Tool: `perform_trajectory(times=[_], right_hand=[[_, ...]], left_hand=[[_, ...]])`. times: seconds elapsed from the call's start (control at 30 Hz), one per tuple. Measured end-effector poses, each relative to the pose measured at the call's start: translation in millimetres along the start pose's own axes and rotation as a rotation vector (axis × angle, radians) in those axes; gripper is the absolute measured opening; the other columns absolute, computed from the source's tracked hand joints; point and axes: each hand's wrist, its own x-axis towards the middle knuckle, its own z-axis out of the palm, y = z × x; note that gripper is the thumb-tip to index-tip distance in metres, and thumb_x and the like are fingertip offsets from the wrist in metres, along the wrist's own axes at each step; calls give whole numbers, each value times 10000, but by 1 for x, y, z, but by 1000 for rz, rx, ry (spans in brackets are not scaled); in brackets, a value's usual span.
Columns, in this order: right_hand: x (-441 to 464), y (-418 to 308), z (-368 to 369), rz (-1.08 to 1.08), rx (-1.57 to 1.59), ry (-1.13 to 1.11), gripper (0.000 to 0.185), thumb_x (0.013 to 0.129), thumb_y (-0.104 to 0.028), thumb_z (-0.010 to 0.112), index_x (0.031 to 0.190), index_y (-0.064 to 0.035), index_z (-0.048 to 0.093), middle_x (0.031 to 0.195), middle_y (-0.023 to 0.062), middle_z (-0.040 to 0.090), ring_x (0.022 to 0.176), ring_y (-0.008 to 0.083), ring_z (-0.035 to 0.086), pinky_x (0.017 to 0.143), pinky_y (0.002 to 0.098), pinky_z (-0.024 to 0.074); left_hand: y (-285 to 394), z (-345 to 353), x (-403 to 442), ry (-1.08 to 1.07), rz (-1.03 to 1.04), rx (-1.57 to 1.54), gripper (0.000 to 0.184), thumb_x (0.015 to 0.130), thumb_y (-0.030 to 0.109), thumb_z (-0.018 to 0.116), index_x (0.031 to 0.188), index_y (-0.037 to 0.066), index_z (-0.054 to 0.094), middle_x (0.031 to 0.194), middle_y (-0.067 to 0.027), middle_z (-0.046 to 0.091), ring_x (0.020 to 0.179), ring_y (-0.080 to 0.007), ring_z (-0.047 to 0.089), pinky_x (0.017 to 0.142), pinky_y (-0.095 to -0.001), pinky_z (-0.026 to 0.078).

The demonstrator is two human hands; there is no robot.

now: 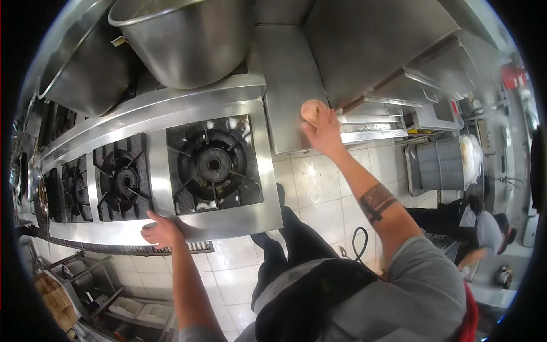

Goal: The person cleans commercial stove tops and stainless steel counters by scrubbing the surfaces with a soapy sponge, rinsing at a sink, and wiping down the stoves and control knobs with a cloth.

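My right hand (325, 132) is closed on a round, pinkish-beige pad (311, 112) with a dark spot. Its exact kind does not show. The hand and pad are over the steel panel (290, 94) beside the stove, at the corner of a steel cabinet. My left hand (162, 231) grips the front edge of the steel gas stove (213, 226), thumb on top and the other fingers curled and partly hidden. Close to it are a middle burner (126, 181) and the large right burner (214, 165), whose black grate carries white residue.
Large steel pots (182, 45) stand on the raised back of the stove. Steel drawers (370, 128) border the right side. Grey stacked bins (439, 165) and another person (481, 225) are farther right. A shelf rack (97, 285) stands at lower left. A black hose loop (360, 242) shows near the tiled floor (313, 182).
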Motion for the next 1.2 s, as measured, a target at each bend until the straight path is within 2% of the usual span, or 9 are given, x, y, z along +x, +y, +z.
perform_trajectory(times=[0.33, 0.4, 0.57, 0.73, 0.87, 0.9, 0.97, 1.0, 1.2], right_hand=[[211, 14, 85, 177, 6, -7, 591, 1008, -372, 374, 1437, 31, 429, 1540, 250, 328, 1442, 378, 293, 1189, 436, 239], [273, 26, 102, 91, 59, 185, 652, 949, -506, 468, 1359, -1, 515, 1386, 263, 527, 1313, 386, 484, 1104, 462, 369], [389, 8, 115, 6, -49, -103, 571, 931, -484, 510, 1343, -93, 570, 1316, 206, 609, 1192, 359, 603, 972, 411, 488], [437, -24, 135, -92, 112, -438, 359, 955, -257, 485, 1239, -69, 599, 1349, 157, 531, 1287, 321, 463, 1046, 512, 396], [465, 36, 230, -447, -457, -201, 580, 990, -405, 504, 1507, -196, 344, 1542, 141, 378, 1386, 271, 399, 1211, 380, 208], [438, 30, 213, -415, -188, -133, 487, 966, -420, 514, 1376, -159, 495, 1347, 165, 531, 1192, 307, 538, 1042, 391, 368], [333, -10, 146, -250, 148, -151, 464, 953, -468, 496, 1227, -136, 670, 1226, 176, 655, 1142, 341, 601, 963, 408, 483], [278, -28, 110, -115, 217, -240, 483, 966, -500, 469, 1208, -148, 694, 1301, 163, 626, 1287, 339, 524, 1055, 414, 438], [37, -14, 50, -362, 313, 55, 282, 895, -314, 680, 1119, -145, 709, 1323, 84, 603, 1265, 329, 512, 1048, 425, 449]], left_hand=[[4, 10, 7, 30, 0, 78, 832, 921, 718, 434, 1334, -1, 506, 1427, -170, 468, 1317, -365, 446, 1071, -561, 338], [7, 12, 5, 89, 2, 105, 834, 915, 714, 456, 1302, -18, 547, 1375, -181, 519, 1282, -375, 488, 1051, -516, 392], [0, 24, 8, 136, 61, 1, 778, 948, 654, 471, 1272, -47, 557, 1315, -233, 545, 1241, -407, 497, 1039, -517, 393], [-10, 28, 16, 128, 177, -45, 766, 972, 609, 470, 1254, -97, 560, 1231, -286, 572, 1173, -438, 511, 1008, -521, 394], [7, 19, 5, 119, 104, -46, 790, 961, 620, 480, 1271, -103, 551, 1248, -290, 566, 1223, -436, 494, 1040, -510, 388], [1, 23, 8, 141, 113, -37, 798, 953, 629, 485, 1274, -99, 554, 1258, -288, 566, 1233, -432, 496, 1047, -509, 390], [-10, 27, 15, 141, 138, -36, 800, 952, 632, 483, 1276, -97, 555, 1259, -287, 567, 1219, -433, 507, 1039, -516, 396], [-11, 27, 15, 143, 152, -22, 802, 951, 634, 482, 1278, -95, 557, 1260, -285, 567, 1206, -433, 519, 1031, -522, 401], [-9, 19, 4, 117, 120, -9, 796, 939, 664, 466, 1220, -70, 595, 1248, -248, 588, 1166, -414, 560, 978, -535, 439]])
